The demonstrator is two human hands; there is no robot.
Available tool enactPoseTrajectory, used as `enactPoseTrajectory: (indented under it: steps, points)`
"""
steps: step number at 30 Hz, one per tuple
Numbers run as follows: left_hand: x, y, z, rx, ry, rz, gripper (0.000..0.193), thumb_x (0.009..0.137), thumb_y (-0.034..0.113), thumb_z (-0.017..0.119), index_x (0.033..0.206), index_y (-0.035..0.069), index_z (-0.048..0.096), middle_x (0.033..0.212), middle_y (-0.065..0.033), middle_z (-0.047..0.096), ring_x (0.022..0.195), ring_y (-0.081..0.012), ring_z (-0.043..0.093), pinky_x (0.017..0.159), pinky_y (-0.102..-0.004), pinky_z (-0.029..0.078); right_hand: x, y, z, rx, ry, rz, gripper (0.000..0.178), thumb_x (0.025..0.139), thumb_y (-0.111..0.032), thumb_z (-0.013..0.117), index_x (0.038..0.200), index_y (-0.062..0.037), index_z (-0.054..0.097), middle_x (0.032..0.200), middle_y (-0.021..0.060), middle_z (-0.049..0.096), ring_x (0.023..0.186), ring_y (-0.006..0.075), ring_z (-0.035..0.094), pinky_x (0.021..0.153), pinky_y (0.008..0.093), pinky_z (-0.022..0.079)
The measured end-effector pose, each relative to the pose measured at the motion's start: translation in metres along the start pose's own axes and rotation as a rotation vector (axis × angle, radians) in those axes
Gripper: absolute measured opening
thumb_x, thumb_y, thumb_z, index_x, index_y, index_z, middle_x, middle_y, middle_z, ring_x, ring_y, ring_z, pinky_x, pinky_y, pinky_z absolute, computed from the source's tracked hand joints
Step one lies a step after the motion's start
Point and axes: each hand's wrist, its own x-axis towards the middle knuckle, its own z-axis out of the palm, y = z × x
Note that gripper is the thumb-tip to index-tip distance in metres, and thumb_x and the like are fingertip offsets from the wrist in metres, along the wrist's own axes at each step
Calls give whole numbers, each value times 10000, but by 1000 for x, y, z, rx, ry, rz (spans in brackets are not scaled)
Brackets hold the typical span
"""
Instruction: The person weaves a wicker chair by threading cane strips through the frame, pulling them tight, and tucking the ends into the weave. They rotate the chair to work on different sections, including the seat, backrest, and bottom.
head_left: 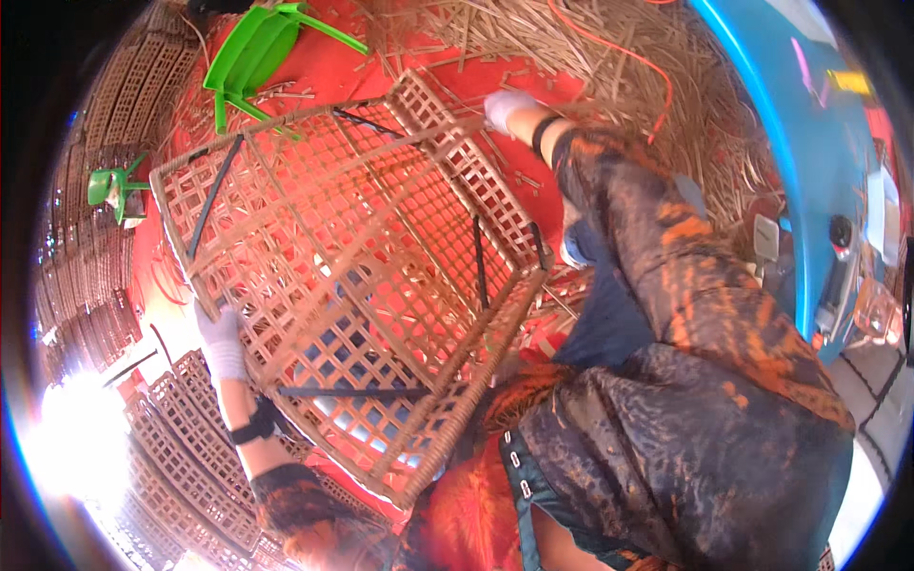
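Note:
A large open-lattice woven basket [314,247] in tan-brown strips, with black braces at its corners, lies tilted across my lap. My left hand [221,343], in a white glove, grips its left rim; part of the fingers is hidden behind the weave. Beyond the basket's far right side is my right hand [508,110], also gloved in white. Its fingers look curled, and a thin brown strip seems to run from the basket toward it. What lies within those fingers is too blurred to make out.
Stacks of woven lattice panels [171,419] line the left side. A green plastic chair [257,48] and a small green stool [116,190] stand on the red floor covering. Loose strips [609,48] heap up at the far right, crossed by an orange cord [666,81]. A blue table [809,171] stands at right.

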Motion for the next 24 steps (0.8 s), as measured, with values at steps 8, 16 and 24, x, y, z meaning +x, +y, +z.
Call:
enactPoseTrajectory:
  steps: [8,16,24]
  points:
    - [-11,13,0,23,14,-167,593,706,-63,477,1294,15,455,781,-27,537,521,-77,434,455,-207,353,65,-27,122,332,-124,344,341,881,-256,494,1131,-69,632,1194,147,600,1100,321,579,882,433,484]
    - [-16,25,-9,-106,98,-174,517,708,-60,475,1224,-26,475,799,-47,552,514,-59,430,438,-173,326,88,30,160,569,38,220,507,793,-525,592,1016,-76,667,956,193,656,935,351,624,777,440,486]
    - [-86,59,-78,-247,247,245,492,675,-26,476,1166,-53,476,962,-127,577,764,-162,567,619,-225,474,-13,16,-75,315,813,150,417,787,-421,614,972,-50,665,817,183,673,770,311,670,715,404,523]
